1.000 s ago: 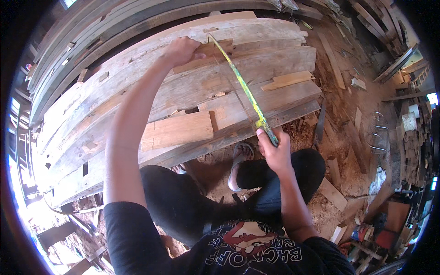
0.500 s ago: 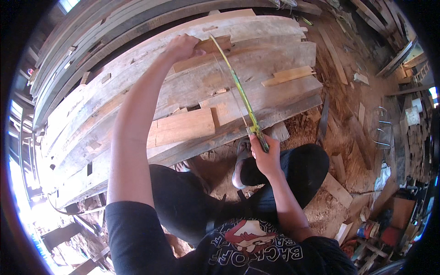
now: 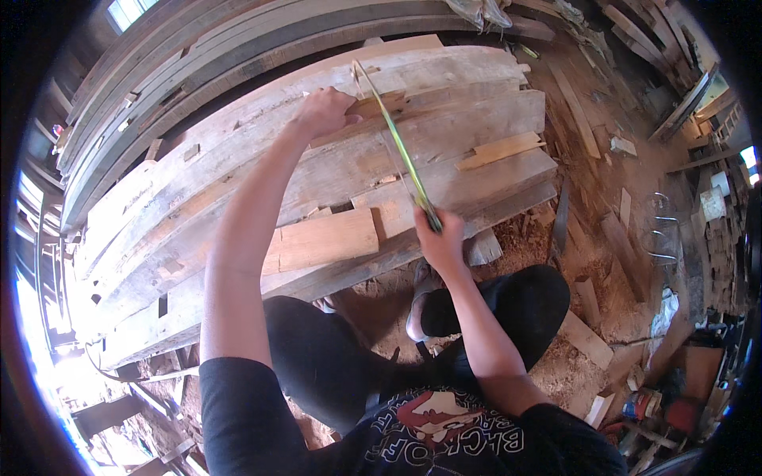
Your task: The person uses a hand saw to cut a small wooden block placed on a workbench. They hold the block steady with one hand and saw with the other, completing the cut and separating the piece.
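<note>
My right hand (image 3: 441, 239) is closed round the grip of a bow saw (image 3: 401, 147) with a slim green-yellow frame. The saw slants away from me, and its thin blade shows faintly to the left of the frame. Near the far end of the saw, a short wooden piece (image 3: 384, 104) lies across the stacked planks, and the blade crosses it. My left hand (image 3: 324, 111) has its fingers bent over the left end of this piece, pressing it down. The exact contact of blade and wood is too blurred to tell.
Broad weathered planks (image 3: 317, 178) form the work surface before my knees. A pale board (image 3: 321, 241) and a notched offcut (image 3: 500, 151) lie on it. Long timbers (image 3: 262, 40) are stacked beyond. Offcuts and sawdust cover the floor (image 3: 583, 333) at right, with a dark blade-like strip (image 3: 560, 218).
My right hand has pushed the bow saw away from me and slightly left, so its far end reaches further past the wooden piece. My left hand stays on the wood. The view has tilted slightly.
</note>
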The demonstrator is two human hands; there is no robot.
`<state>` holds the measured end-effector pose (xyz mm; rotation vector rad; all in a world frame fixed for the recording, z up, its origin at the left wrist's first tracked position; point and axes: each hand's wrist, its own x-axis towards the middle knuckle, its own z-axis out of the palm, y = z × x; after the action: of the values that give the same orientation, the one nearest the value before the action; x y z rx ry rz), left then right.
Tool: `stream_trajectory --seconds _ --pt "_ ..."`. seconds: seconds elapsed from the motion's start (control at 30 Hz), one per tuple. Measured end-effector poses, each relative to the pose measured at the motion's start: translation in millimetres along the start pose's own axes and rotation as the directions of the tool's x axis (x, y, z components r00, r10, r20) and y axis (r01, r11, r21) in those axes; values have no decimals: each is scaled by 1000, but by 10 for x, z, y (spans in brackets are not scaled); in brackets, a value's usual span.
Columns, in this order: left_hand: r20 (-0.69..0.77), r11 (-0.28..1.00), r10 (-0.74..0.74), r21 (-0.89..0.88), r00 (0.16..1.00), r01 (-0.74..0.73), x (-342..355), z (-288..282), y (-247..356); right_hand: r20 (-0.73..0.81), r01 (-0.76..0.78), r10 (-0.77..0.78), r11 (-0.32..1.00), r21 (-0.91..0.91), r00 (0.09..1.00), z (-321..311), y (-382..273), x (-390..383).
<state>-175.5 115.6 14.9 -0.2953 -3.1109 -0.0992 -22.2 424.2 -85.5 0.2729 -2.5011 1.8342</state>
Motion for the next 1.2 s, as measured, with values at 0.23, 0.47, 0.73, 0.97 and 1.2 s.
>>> stream_trajectory --seconds 0.23,0.47,0.73,0.97,1.2 --pt "-27 998 -51 -28 998 51 132 62 -150 16 -32 32 999 31 999 116 -262 190" --pt "7 999 -19 -31 1000 19 155 141 -139 97 -325 319 944 60 943 -593 16 -651" --pt "-78 997 -68 34 995 71 177 78 -144 6 -100 100 995 -2 995 297 36 514" --pt "-95 1000 -14 -19 995 12 217 175 -223 41 -202 200 978 47 979 -295 65 -686" --pt "-66 997 -67 40 996 70 112 131 -76 74 -217 209 967 137 975 185 67 345"
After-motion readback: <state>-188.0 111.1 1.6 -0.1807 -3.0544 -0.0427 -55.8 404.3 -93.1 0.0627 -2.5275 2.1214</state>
